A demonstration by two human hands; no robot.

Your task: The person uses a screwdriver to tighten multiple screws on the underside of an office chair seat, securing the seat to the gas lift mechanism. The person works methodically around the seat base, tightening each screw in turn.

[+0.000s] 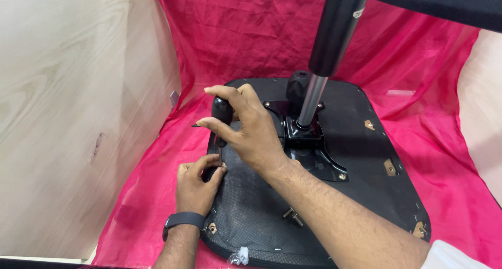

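Screwdriver (220,123), black-handled, upright over left edge of seat underside (361,159); thin shaft pointing down, tip hidden between fingers below

Right hand (250,129): fingers curled closed round screwdriver handle, forefinger stretched along its front

Left hand (196,188): fingertips pinched together at shaft tip, pressed on seat edge; possibly steadying a screw, too small to tell; dark band (183,220) at wrist

Seat underside: black, rounded rectangle, flat on pink cloth (251,33); stapled rim; small tan brackets (390,167) along right side and near corners

Black metal mounting plate (314,151) at seat centre, bolted; silver gas-lift rod (312,99) rising from it into wider black cylinder (334,28); black knob (297,86) just beside rod

Loose bolt (292,215) lying on seat near right forearm

Scrap of clear plastic (239,256) at front rim

Pale wood-grain panel (68,112) at left, small dark scuff mid-height; no labels or packaging legible
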